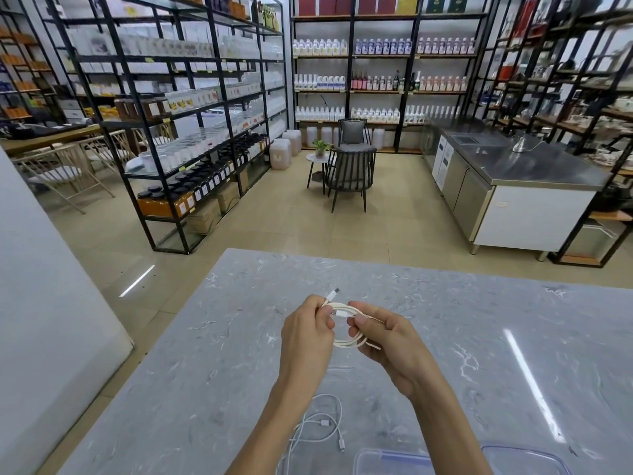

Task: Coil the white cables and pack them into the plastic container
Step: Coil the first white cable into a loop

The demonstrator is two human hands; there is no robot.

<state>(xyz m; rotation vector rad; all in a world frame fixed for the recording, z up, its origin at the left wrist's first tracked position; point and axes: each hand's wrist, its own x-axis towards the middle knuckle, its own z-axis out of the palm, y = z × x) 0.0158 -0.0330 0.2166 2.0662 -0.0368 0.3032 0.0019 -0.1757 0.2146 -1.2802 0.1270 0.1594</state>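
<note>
Above the grey marble table (212, 354) I hold a white cable (346, 341) wound into a small coil. My left hand (306, 332) pinches the coil's left side, and one plug sticks up past its fingers. My right hand (385, 339) grips the right side of the coil, thumb and fingers curled on the strands. A second white cable (323, 425) lies loose on the table below my wrists. The clear plastic container (390, 461) sits at the bottom edge, partly cut off.
A clear lid (524, 459) lies right of the container at the near edge. Beyond the table are the tiled floor, black shelving racks (191, 108) with bottles, two chairs (349, 173) and a steel counter (513, 166).
</note>
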